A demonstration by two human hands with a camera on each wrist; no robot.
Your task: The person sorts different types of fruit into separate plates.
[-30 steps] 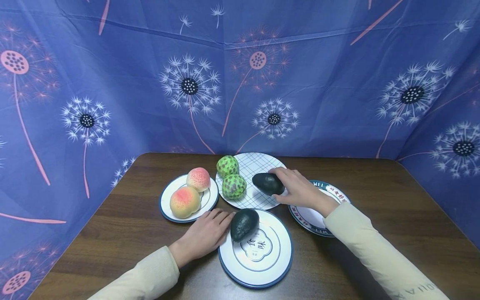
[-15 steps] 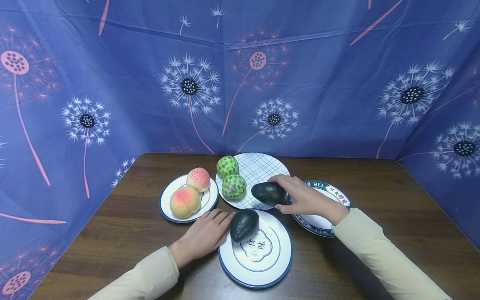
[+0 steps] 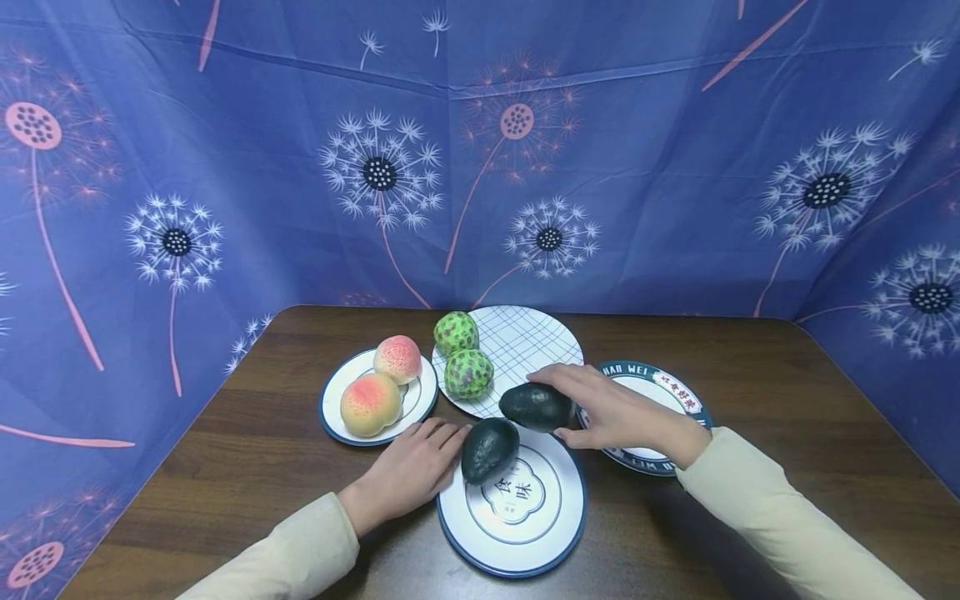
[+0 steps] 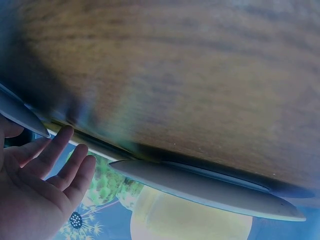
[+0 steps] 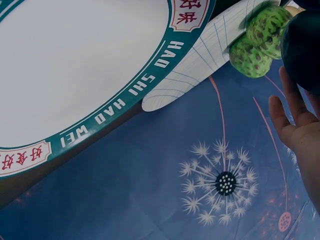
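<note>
My right hand [image 3: 626,412] grips a dark green avocado [image 3: 536,406], held where the grid-patterned plate [image 3: 525,333] meets the front plate [image 3: 517,550]. In the right wrist view the same avocado [image 5: 302,47] shows at the upper right edge, with fingers around it. A second avocado [image 3: 490,451] lies on the left of the front plate. Beside it rests my left hand [image 3: 411,471], fingertips at the plate's left rim, close to that avocado; whether they touch it I cannot tell. The left wrist view shows the left hand's fingers [image 4: 77,172] loosely extended.
Two peaches [image 3: 371,404] sit on a small blue-rimmed plate [image 3: 330,412] at left. Two green, dark-spotted round fruits [image 3: 468,373] lie on the grid plate's left side. A green-rimmed plate [image 3: 682,396] is under my right forearm. A blue dandelion cloth [image 3: 660,250] hangs behind the wooden table [image 3: 810,467].
My right hand has carried its avocado from the grid plate's right side toward me, to the front plate's far edge. My left hand and the other fruit have stayed in place.
</note>
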